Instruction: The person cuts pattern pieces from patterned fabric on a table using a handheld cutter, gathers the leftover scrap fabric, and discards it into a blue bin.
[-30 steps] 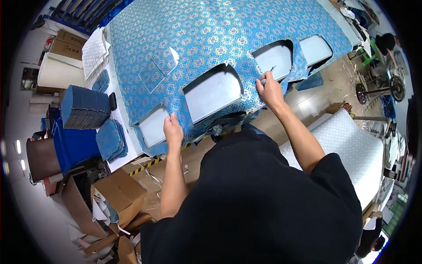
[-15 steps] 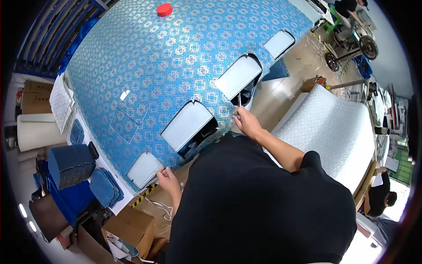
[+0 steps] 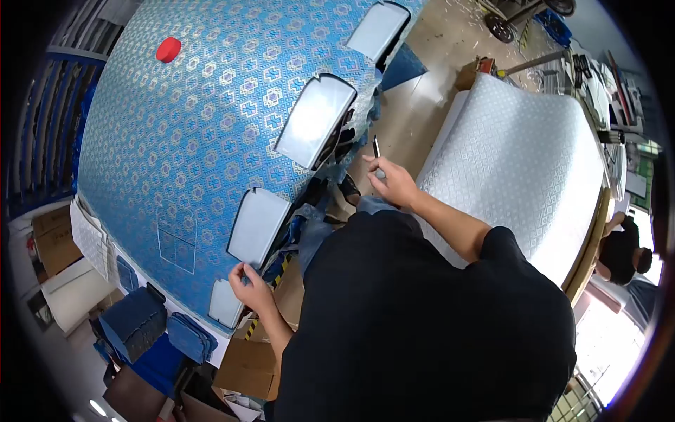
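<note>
My right hand (image 3: 395, 184) grips a slim knife (image 3: 376, 146), its tip pointing up and away, over the gap beside the table edge. It is apart from the sheet. My left hand (image 3: 252, 287) has its fingers pinched together by the near corner of a white panel (image 3: 259, 226); what is between them, if anything, is hidden. It partly covers a smaller white panel (image 3: 225, 304). Two more white panels, one glossy (image 3: 316, 119) and one farther off (image 3: 380, 29), lie along the same edge of the blue patterned sheet (image 3: 204, 133), with dark gaps beside them.
A red round object (image 3: 169, 50) lies on the sheet near a clear rectangular template (image 3: 177, 237). Stacked blue pieces (image 3: 133, 320) and a cardboard box (image 3: 246, 366) stand at left. A quilted silver roll (image 3: 506, 162) is at right. Another person (image 3: 622, 246) is at far right.
The view has turned and shifted along the table. My right hand has drawn the knife away from a panel's edge. My left hand has gone from the smallest panel's side to the neighbouring panel's corner.
</note>
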Demonstrator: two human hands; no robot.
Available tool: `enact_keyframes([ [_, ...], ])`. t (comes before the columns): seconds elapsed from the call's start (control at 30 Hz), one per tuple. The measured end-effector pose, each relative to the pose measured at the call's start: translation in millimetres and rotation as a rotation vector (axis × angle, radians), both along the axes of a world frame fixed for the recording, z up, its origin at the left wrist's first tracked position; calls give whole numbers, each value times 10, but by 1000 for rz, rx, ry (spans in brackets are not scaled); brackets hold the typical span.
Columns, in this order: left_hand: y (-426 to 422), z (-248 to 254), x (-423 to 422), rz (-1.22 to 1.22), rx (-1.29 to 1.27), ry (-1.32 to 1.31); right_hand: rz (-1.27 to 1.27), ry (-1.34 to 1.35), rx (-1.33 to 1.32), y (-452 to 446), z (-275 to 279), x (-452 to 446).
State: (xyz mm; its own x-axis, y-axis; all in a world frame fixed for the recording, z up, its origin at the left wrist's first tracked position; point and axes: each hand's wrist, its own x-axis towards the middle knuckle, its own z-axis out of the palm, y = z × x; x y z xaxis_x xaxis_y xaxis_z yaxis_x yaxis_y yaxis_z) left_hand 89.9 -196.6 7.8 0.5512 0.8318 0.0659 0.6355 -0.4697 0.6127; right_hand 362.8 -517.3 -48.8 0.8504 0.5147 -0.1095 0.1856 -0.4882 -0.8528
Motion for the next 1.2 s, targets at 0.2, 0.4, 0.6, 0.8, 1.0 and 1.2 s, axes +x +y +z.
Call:
enact_keyframes([
  [0.2, -45, 66, 873, -425, -31, -105, -240, -48, -46, -637, -19, -223],
  [0.4, -84, -119, 1603, -631, -87, -256, -480, -37, -124, -961, 41, -912],
  [0.6, -261, -508, 2024, -487, -126, -236, -398, 137, -114, -1046, 292, -510],
  [0.8, -320, -580, 2315, -369, 84, -123, -280, -25, 38, -1066, 182, 461],
  [1.0, -426, -665, 2492, -53, 126, -45, 109, 54, -237, -1399, 222, 1963],
  [1.2, -490, -755, 2801, 305, 264, 147, 18, -34, 54, -1595, 477, 3299],
])
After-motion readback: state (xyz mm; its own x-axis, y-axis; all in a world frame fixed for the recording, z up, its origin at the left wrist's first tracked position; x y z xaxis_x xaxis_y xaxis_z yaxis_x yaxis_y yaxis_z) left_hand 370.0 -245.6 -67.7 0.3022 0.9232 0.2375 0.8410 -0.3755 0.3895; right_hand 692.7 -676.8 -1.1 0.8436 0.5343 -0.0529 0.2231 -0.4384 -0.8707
